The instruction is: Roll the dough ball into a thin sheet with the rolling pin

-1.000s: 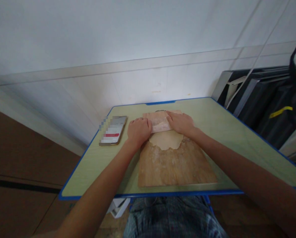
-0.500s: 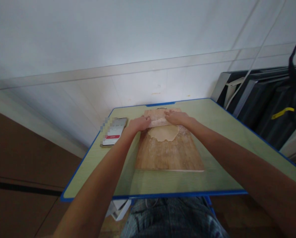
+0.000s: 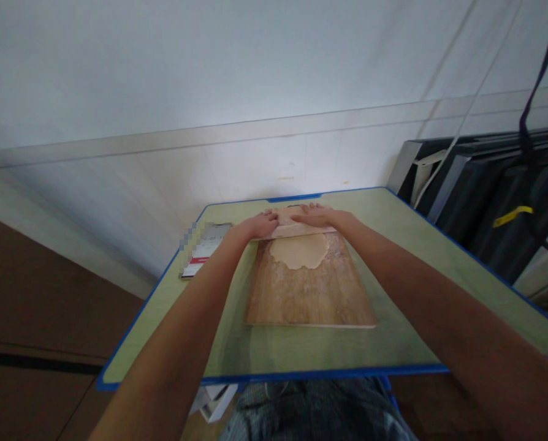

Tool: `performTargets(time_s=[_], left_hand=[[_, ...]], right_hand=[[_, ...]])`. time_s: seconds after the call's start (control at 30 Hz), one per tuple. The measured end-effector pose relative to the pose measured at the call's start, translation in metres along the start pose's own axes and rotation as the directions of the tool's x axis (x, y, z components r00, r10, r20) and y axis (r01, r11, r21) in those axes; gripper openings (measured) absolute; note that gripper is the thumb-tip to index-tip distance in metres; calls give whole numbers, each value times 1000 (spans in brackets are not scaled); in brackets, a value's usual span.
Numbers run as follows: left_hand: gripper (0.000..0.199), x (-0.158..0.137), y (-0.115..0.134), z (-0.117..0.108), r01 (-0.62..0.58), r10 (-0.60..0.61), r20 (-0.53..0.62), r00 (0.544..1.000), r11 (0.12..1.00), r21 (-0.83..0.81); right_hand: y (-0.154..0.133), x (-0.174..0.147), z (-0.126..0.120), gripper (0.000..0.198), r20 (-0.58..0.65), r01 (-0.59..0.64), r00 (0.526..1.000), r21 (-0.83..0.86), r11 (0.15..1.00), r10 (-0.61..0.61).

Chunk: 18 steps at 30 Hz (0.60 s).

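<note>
A pale wooden rolling pin [image 3: 296, 231] lies crosswise at the far part of a wooden cutting board [image 3: 308, 300]. Both of my hands bear down on it. My left hand [image 3: 262, 225] is over its left end, fingers reaching forward. Toward its right end sits my right hand [image 3: 316, 215], with its fingers laid over the pin. A thin, uneven sheet of rolled dough [image 3: 299, 252] shows on the near side of the pin. Whether more dough lies under or beyond the pin is hidden. Flour dusts the board around the dough.
A phone [image 3: 207, 248], its screen partly pixelated, lies left of the board on the pale green table [image 3: 403, 245], which has a blue rim. A white wall [image 3: 255, 165] stands behind. Dark flat panels [image 3: 490, 202] lean at the right, and a black strap [image 3: 526, 135] hangs there.
The rolling pin has rolled away from me under my hands, and my fingers now stretch farther over it. More of the dough's near part shows. The view has tilted slightly.
</note>
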<state>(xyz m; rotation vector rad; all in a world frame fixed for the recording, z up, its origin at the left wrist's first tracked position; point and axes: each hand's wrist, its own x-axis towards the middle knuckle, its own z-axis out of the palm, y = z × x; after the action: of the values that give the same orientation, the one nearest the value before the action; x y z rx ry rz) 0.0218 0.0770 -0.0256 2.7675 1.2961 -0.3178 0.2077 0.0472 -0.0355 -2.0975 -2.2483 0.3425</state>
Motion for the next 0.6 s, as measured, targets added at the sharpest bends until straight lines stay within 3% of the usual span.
performTargets(time_s=[0.3,0.5,0.6], left_hand=[[57,16,-6,-5,54,-54,1,999,996,-64],[55,2,1,-9,16,-15,13,1000,995,-101],[56,-9,8,-8,56,-56,1,998,994,-92]], right_hand=[[6,14,4,72,-73,128,989,17,992,-127],[4,7,4,70,-74,162,984,20,987,-160],[1,-1,6,68,-74,179,981,24,983,-177]])
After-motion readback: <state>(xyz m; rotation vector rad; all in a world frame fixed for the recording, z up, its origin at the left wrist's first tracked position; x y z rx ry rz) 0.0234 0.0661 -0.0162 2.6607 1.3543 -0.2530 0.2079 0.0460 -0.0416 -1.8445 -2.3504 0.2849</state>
